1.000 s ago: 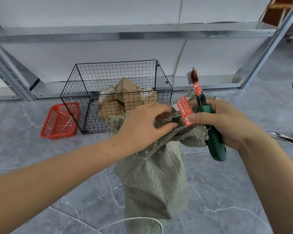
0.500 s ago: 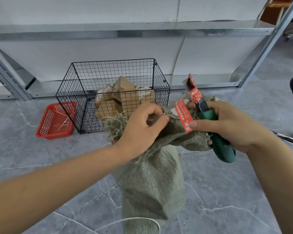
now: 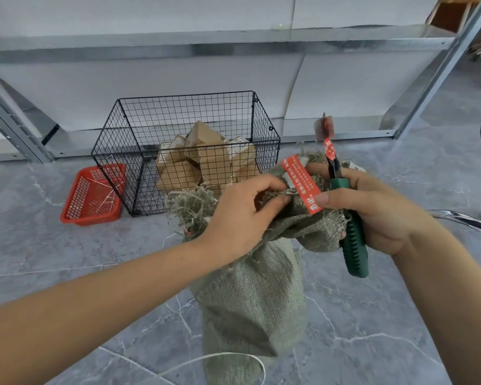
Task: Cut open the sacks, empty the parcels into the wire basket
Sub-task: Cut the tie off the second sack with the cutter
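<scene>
A coarse, loosely woven grey-green burlap sack (image 3: 250, 295) stands upright on a grey marbled tile floor (image 3: 372, 315), its frayed mouth bunched at the top. The left hand (image 3: 239, 215) grips the sack's rim, thumb and fingers curled into the fabric. The right hand (image 3: 372, 215) is closed around the ribbed green handle of a utility knife (image 3: 353, 245), blade end pointing up, and its thumb presses a red printed label (image 3: 301, 184) against the sack's edge.

Compared with half a second ago, the left hand's pinch on the rim has flattened into a fuller grip, and the knife stands more upright.

Behind the sack sits a black wire basket (image 3: 128, 151) of thin square mesh, holding a heap of brown cardboard parcels (image 3: 203, 165). The sack's fringe partly hides the basket's lower front corner. To the basket's left, touching it, lies a shallow red plastic tray (image 3: 81, 201) with a perforated wall. A white string (image 3: 228, 357) loops across the floor by the sack's base. Galvanised metal shelving (image 3: 233, 45) runs along the white wall behind.
</scene>
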A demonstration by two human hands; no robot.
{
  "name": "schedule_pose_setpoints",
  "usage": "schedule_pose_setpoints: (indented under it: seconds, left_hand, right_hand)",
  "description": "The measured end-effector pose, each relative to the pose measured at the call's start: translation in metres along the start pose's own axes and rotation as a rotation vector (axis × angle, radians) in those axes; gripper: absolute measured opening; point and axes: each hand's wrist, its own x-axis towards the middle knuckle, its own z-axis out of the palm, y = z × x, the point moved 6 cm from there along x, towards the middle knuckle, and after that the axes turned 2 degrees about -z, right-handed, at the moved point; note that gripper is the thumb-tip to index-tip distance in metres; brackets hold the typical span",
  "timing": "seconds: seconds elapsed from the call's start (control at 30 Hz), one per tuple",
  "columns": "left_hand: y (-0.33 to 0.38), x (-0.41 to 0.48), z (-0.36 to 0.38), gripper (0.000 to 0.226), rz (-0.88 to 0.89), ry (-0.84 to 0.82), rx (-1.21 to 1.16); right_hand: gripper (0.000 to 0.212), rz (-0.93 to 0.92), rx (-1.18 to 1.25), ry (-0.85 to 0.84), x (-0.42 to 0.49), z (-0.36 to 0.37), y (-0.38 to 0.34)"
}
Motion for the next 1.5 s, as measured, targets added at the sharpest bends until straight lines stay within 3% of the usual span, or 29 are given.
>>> schedule_pose_setpoints:
  seconds: [0.17, 0.3, 0.57, 0.63, 0.7, 0.8, 0.9, 1.03, 1.23, 1.37, 1.5]
  left_hand:
    - [0.002, -0.005, -0.005, 0.013, -0.003, 0.041, -0.140]
    - [0.004, -0.004, 0.000, 0.005, -0.098, -0.035, -0.302]
    - [-0.003, -0.005, 0.007, 0.018, -0.312, -0.132, -0.488]
    - [-0.002, -0.004, 0.008, 0.015, -0.314, -0.128, -0.504]
    - [0.001, -0.003, 0.008, 0.011, -0.298, -0.141, -0.515]
    - [0.005, -0.001, 0.004, 0.030, -0.244, -0.127, -0.390]
    - [0.006, -0.001, -0.001, 0.047, -0.152, -0.074, -0.159]
    - [0.008, -0.002, -0.005, 0.056, -0.067, -0.041, -0.098]
    - [0.007, -0.001, -0.007, 0.059, -0.050, -0.049, -0.114]
    - [0.009, -0.002, -0.004, 0.059, -0.038, -0.080, -0.109]
    - [0.006, -0.002, -0.003, 0.060, -0.032, -0.109, -0.084]
  right_hand:
    - [0.028, -0.005, -0.132, 0.100, -0.003, -0.014, 0.001]
    - [0.024, -0.015, -0.328, 0.164, -0.005, -0.009, -0.001]
    - [0.005, -0.068, -0.592, 0.196, -0.016, -0.007, -0.020]
    - [0.012, -0.076, -0.743, 0.202, -0.019, -0.013, -0.025]
    - [0.005, -0.082, -0.843, 0.239, -0.022, -0.021, -0.031]
    - [0.011, -0.050, -0.939, 0.255, -0.032, -0.031, -0.037]
    - [0.004, -0.078, -1.288, 0.183, -0.042, -0.031, -0.045]
    - [0.008, -0.109, -1.507, 0.155, -0.047, -0.024, -0.050]
    - [0.022, -0.121, -1.594, 0.210, -0.046, -0.027, -0.050]
    - [0.009, -0.211, -1.618, 0.240, -0.040, -0.016, -0.053]
    - [0.009, -0.221, -1.583, 0.192, -0.031, -0.014, -0.050]
